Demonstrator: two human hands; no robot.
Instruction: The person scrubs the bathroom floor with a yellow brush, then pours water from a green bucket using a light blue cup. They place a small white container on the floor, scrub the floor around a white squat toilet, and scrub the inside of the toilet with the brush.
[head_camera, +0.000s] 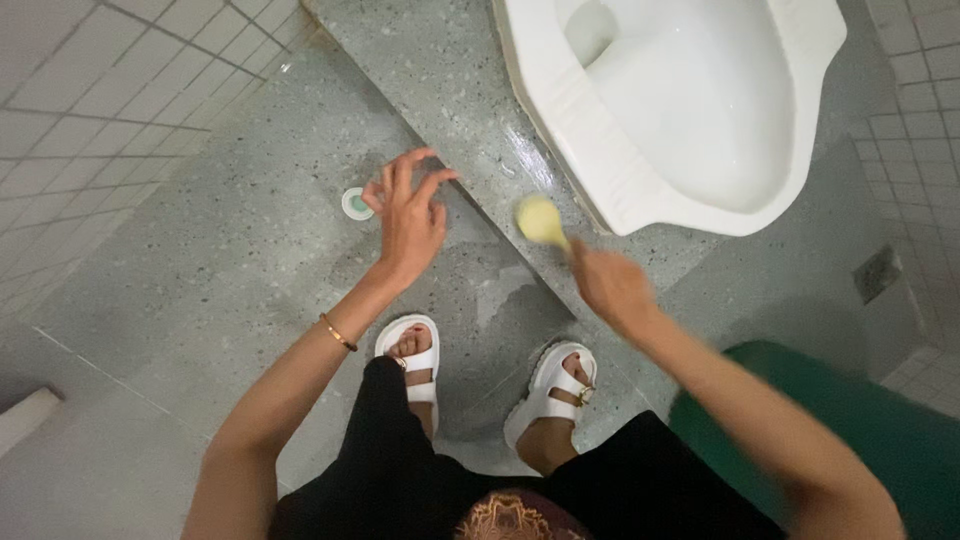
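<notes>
— So, what is the right hand (610, 285) doing?

— Its grip is clenched around the handle of a scrub brush (541, 220). The brush's pale yellow head is blurred and sits on the wet grey stone step (450, 80), just beside the near rim of the white squat toilet (680, 110).

— And the left hand (408, 215)?

— Released, holding nothing. The fingers are spread and slightly curled, hovering above the speckled floor (220, 260). A thin gold bracelet (338, 332) circles that wrist.

— Anything close to it?

— A small round drain cover (356, 203), white with a green centre, lies on the floor just beside the fingertips. I cannot tell whether they touch it.

— What else shows?

— Two feet in white sandals (548, 390) stand on the floor below the step, with black clothing above them. White tiled walls (90, 90) run along the left and right edges, and something dark green (860, 410) sits under the right forearm, too blurred to identify.
</notes>
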